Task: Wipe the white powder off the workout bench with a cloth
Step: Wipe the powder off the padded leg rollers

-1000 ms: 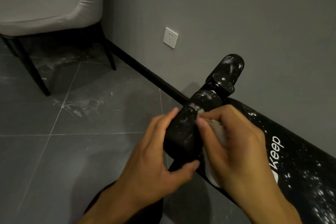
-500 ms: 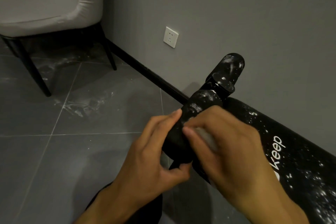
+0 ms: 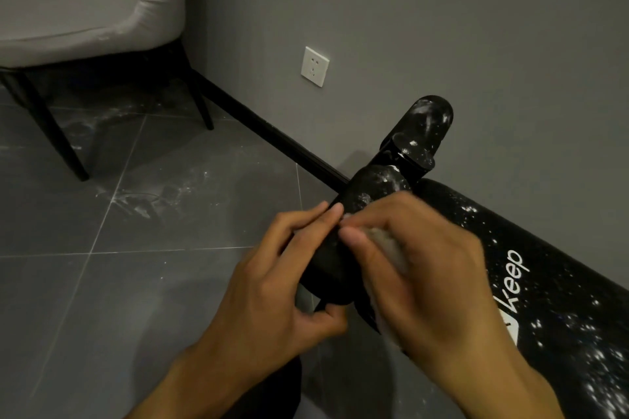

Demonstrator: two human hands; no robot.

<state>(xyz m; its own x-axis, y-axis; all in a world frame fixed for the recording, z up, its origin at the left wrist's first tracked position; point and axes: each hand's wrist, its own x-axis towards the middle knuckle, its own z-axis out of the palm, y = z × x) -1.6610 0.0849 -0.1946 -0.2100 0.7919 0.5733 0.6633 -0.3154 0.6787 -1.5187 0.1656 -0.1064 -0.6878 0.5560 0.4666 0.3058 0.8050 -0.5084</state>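
Right grip: I read my right hand [image 3: 432, 275] as curled over a pale cloth [image 3: 388, 245], its bent fingers pressing the cloth onto the near foam roller [image 3: 367, 194].
Left grip: my left hand [image 3: 269, 289] wraps the same roller from the floor side, fingertips on top just beside the right fingertips, thumb hooked under its lower end.
Bench: the black workout bench pad [image 3: 551, 299] runs from the roller toward the lower right.
Powder: white powder [image 3: 599, 360] is thickest on the pad at lower right, and there are smears on the far roller [image 3: 425, 126].
Clearance: the wall [image 3: 442, 27] stands near, behind the bench. Open floor tiles [image 3: 136, 282] lie left of my left hand. The chair [image 3: 85, 10] is well apart at upper left.
Edges: the skirting [image 3: 272, 136] passes behind the rollers, and the wall socket [image 3: 315, 66] sits above it.
Obscured: most of the cloth is under my right hand. That hand is blurred. The bench frame below the roller is lost in shadow, and the pad is cut off by the picture edge.
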